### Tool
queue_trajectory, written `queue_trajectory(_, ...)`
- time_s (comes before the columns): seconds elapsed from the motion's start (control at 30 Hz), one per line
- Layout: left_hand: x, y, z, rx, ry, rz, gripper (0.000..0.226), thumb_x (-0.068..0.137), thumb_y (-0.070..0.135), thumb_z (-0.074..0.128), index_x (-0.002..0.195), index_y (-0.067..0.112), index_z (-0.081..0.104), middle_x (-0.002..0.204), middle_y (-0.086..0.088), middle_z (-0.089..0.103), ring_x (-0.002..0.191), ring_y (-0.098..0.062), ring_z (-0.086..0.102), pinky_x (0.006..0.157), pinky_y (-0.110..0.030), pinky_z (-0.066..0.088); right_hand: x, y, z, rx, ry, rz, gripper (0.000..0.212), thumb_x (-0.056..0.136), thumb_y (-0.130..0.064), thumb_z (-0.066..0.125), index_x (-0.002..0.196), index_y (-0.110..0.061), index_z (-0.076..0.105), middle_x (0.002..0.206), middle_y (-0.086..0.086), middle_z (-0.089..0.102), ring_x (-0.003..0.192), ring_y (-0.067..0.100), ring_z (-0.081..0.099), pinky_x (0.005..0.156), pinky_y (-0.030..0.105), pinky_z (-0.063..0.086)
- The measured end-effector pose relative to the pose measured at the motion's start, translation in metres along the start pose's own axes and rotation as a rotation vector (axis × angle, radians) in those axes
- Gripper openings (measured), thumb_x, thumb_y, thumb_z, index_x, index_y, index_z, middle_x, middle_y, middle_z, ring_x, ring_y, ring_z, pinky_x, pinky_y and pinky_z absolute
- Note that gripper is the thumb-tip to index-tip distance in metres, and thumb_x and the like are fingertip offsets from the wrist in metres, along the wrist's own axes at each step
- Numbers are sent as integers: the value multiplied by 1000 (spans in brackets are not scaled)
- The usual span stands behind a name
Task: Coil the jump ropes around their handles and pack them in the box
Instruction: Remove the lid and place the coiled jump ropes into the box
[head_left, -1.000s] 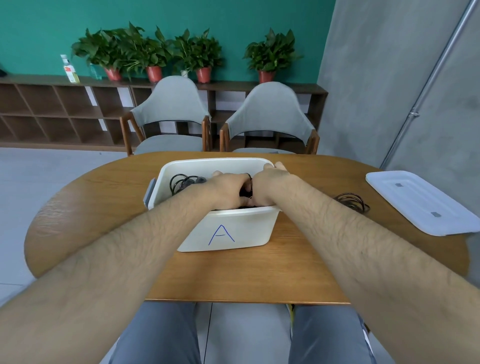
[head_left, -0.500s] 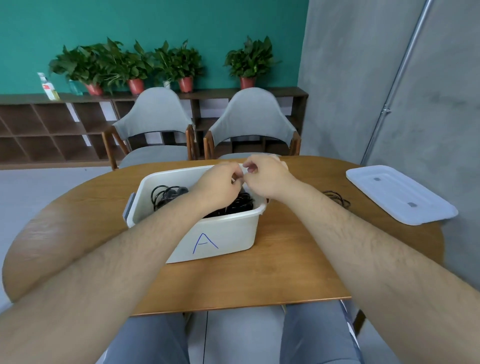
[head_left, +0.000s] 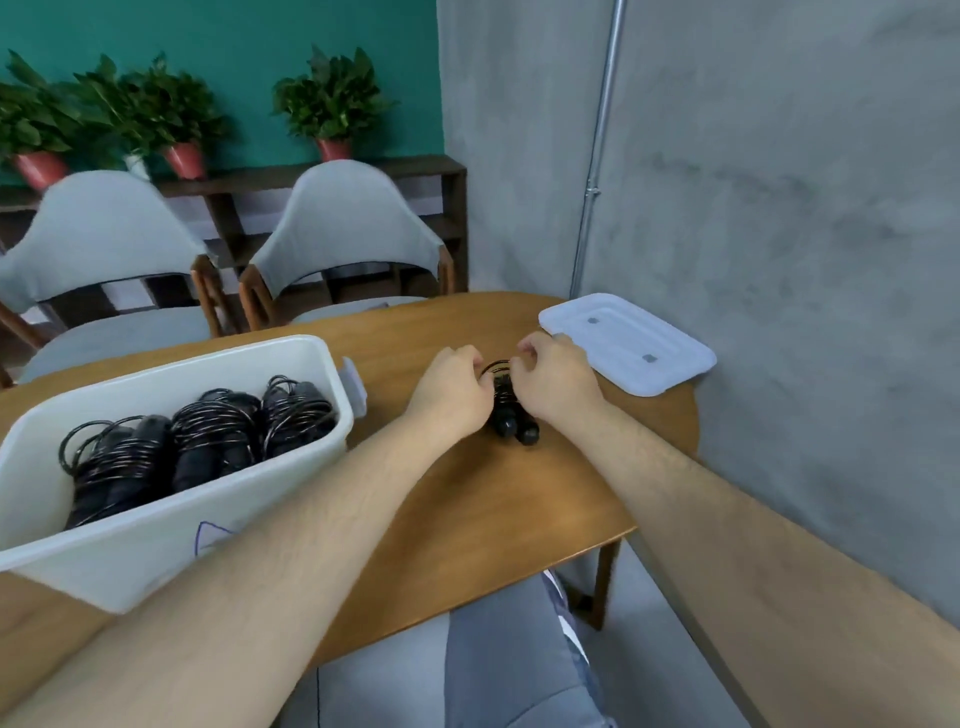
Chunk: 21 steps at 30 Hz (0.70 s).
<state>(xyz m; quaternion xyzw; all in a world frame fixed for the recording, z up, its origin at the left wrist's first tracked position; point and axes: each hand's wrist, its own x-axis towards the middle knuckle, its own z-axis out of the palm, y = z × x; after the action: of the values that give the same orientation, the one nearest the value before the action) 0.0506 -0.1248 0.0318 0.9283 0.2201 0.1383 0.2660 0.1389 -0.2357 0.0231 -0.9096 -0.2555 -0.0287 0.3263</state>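
A white plastic box (head_left: 171, 525) with a blue letter on its front stands at the left of the wooden table. Inside lie three black jump ropes (head_left: 202, 436), each coiled around its handles. To the right of the box, a fourth black jump rope (head_left: 506, 415) rests on the table top with its two handle ends toward me. My left hand (head_left: 449, 395) and my right hand (head_left: 556, 384) both grip this rope from either side, fingers curled at its coiled upper part. A loop of cord shows between the hands.
The white box lid (head_left: 628, 343) lies at the table's far right corner, close to the grey wall. Two grey chairs (head_left: 343, 234) stand behind the table (head_left: 467, 519). My legs are under the near edge.
Both hands left the box and moved right to the rope lying on the table, and now hold it. The view turned right, so the box sits at the left.
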Motion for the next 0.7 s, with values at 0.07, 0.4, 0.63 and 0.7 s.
queue_trajectory(0.07,4,-2,20,-44,-46,-77,45,102,39,51,144,22,46,137,-10,50,117,-29,57,99,-40,49,-1,21,9,12,-62,101,48,96,-40,53,140,-19,51,134,12,52,126,32,49,105,42,44)
queue_trajectory(0.4,11,-14,60,-510,-162,-222,55,102,37,58,152,21,39,133,4,57,112,-12,53,95,-25,42,-7,48,44,478,-174,236,34,98,-34,50,131,-28,58,115,-2,69,105,19,65,96,40,54)
queue_trajectory(0.63,17,-2,41,-554,-107,-222,51,99,29,64,145,18,44,126,-1,61,110,-17,57,92,-27,44,-5,34,30,501,-108,177,29,94,-38,50,121,-29,58,109,-6,68,98,18,67,86,46,59)
queue_trajectory(0.7,17,7,29,-550,-92,-202,51,99,30,63,144,18,43,127,0,60,109,-16,56,92,-28,44,-5,24,17,502,-84,161,38,94,-38,50,130,-29,57,112,-4,69,98,18,67,85,43,60)
